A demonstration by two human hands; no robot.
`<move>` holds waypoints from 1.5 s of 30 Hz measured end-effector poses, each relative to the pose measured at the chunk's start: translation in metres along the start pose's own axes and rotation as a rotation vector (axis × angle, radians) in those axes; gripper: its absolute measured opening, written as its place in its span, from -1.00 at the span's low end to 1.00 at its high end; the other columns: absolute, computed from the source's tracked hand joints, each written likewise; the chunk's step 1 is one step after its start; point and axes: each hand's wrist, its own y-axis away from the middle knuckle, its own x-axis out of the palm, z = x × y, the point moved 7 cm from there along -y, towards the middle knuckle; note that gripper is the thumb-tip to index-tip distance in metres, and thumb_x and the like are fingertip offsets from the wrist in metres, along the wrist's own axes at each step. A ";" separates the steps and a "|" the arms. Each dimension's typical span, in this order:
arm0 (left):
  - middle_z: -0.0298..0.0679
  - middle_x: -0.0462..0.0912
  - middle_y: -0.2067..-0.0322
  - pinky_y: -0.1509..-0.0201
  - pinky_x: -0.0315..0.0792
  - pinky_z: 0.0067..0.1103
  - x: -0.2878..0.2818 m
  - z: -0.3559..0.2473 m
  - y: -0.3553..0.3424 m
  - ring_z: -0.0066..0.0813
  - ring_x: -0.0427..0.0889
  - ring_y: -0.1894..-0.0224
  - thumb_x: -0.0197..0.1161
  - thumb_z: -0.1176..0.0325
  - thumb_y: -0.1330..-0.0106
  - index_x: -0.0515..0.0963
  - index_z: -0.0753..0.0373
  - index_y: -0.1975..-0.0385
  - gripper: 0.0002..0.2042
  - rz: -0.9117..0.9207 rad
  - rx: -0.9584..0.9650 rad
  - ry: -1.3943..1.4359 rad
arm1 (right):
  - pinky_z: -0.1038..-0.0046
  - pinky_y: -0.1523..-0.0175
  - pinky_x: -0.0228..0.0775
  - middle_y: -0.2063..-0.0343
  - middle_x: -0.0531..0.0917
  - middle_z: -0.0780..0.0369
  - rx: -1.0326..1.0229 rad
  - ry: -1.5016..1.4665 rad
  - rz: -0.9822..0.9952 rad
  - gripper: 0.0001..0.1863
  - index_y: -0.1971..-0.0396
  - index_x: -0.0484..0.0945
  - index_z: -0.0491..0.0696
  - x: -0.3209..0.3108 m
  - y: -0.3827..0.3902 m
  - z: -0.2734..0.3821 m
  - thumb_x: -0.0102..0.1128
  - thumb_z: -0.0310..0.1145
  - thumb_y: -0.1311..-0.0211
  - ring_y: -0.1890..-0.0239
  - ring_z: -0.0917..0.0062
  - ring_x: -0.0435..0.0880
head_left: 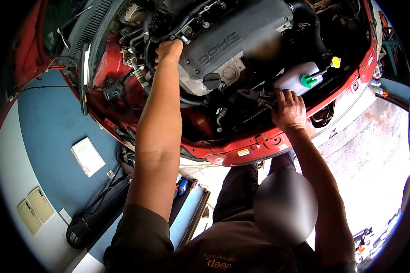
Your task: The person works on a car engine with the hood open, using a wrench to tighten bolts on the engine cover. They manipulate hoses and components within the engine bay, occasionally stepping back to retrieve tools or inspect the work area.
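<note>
My left hand [168,51] is curled among the hoses and fittings [148,41] beside the black engine cover [225,34] of a red car; what its fingertips grip is hidden. My right hand [290,109] bends its fingers at the lower edge of a translucent coolant reservoir [294,77] with a green cap [308,81], next to a dark metal piece [255,95]; I cannot make out what it grips. A round black oil filler cap [211,81] sits on the engine between my hands. A yellow cap [335,62] stands above the reservoir.
The car's red front edge [264,145] runs below the engine bay, with the open hood [20,41] at upper left. A blue wall [50,113] at left carries a white box [87,156] and switches [36,209]. Black cables [91,214] hang there. A pale floor [360,150] shows at right.
</note>
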 end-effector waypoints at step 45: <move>-0.25 0.72 0.03 -0.25 0.34 -0.26 -0.032 -0.037 0.104 -0.16 0.50 -0.21 0.29 -0.04 -0.21 0.76 0.06 0.25 -0.67 -0.292 0.184 -0.059 | 0.25 -0.01 0.41 0.14 0.54 0.19 -0.015 0.008 -0.031 -0.34 -0.08 0.46 0.00 -0.006 0.001 0.000 0.39 -0.27 0.16 0.04 0.29 0.55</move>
